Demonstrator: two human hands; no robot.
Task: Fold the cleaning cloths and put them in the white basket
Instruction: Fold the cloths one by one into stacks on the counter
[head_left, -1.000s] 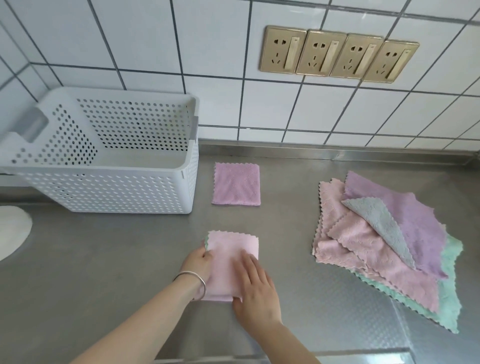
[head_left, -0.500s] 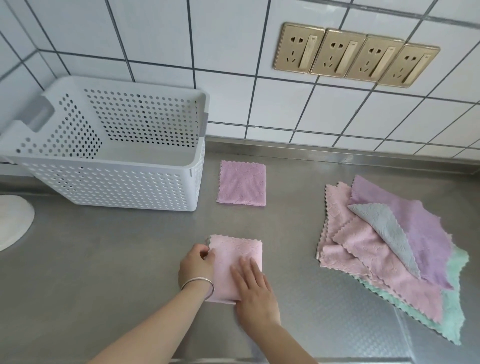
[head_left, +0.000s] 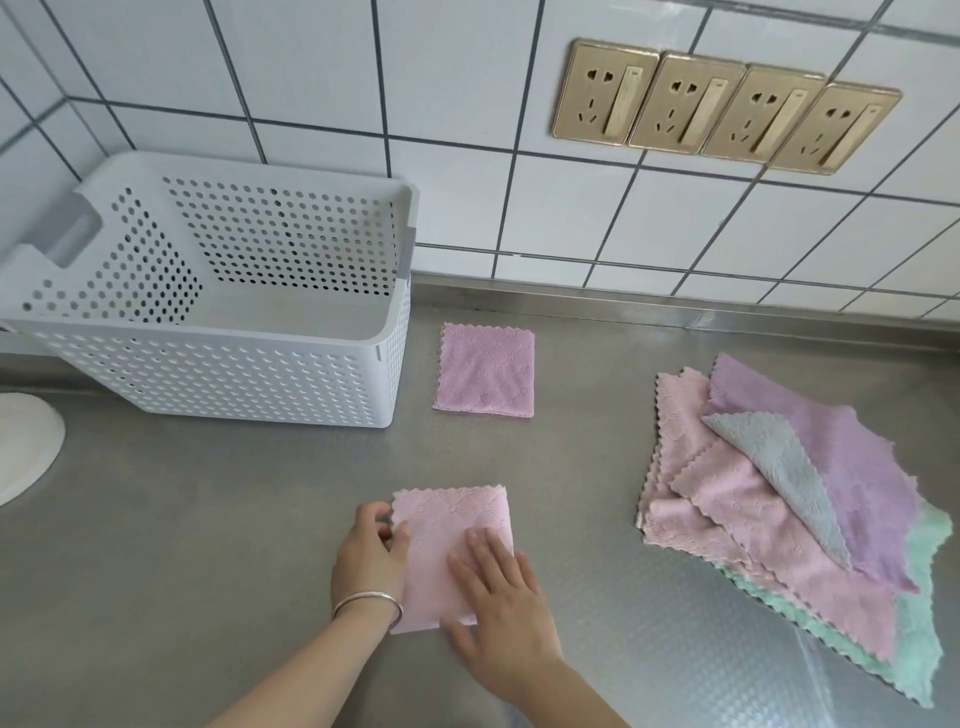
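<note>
Your left hand (head_left: 370, 558) pinches the left edge of the pink cloth (head_left: 451, 540), thumb on top and fingers curled at the zigzag border. A bangle (head_left: 369, 603) circles that wrist. Your right hand (head_left: 501, 597) lies flat on the same cloth, fingers straight and slightly spread, pressing its lower right part against the counter (head_left: 208, 545). The pink cloth is folded to a rough square and lies on the counter near the front, touching both hands.

Behind it, well apart, lies the purple cloth (head_left: 485, 370) — folded square, flat on the counter, just right of the basket (head_left: 208, 374). The basket is white and perforated, stands upright at the left against the tiled wall (head_left: 457, 130), and has a grey handle recess at its left end. No cloth shows on the part of its floor that is visible.

To the right lies the pile (head_left: 795, 499) of unfolded cloths, spread loosely and overlapping: pink ones at the left and front, a purple one across the top right, a grey corner turned over on top, and green edges showing at the bottom right.

Four gold sockets (head_left: 724, 106) sit in a row on the wall above. A white round object (head_left: 23, 447) — only partly in view — rests at the left edge of the counter.
</note>
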